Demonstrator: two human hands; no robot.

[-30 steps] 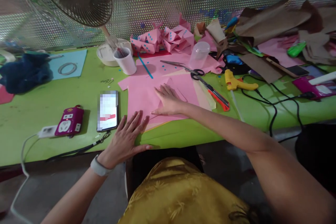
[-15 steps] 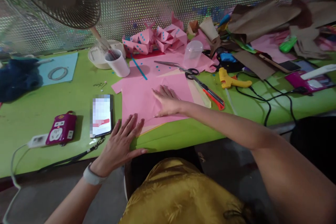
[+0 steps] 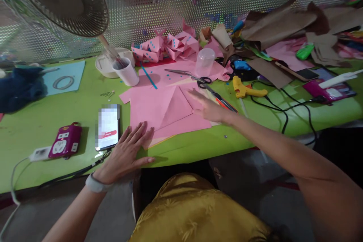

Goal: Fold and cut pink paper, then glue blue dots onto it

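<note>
My left hand (image 3: 129, 149) lies flat with its fingers apart, fingertips on the lower left corner of a stack of pink paper sheets (image 3: 141, 102). On the stack sits a folded pink paper piece (image 3: 178, 107) with a pointed top and creased edges. My right hand (image 3: 210, 107) is open at the right of that piece, index finger stretched toward its upper right side. Whether it touches the paper I cannot tell. Just behind it lie black-handled scissors (image 3: 204, 81) and a utility knife (image 3: 219, 98), partly hidden by the hand.
Left of the stack are a phone (image 3: 108, 126) and a purple power adapter (image 3: 66, 140). A white cup (image 3: 126, 72) and a fan (image 3: 62, 0) stand behind. A yellow glue gun (image 3: 248, 89) with cables lies right; folded pink paper shapes (image 3: 167, 45) line the back.
My right hand has moved right, off the middle of the pink paper, uncovering the folded piece. My left hand stays at the lower left corner.
</note>
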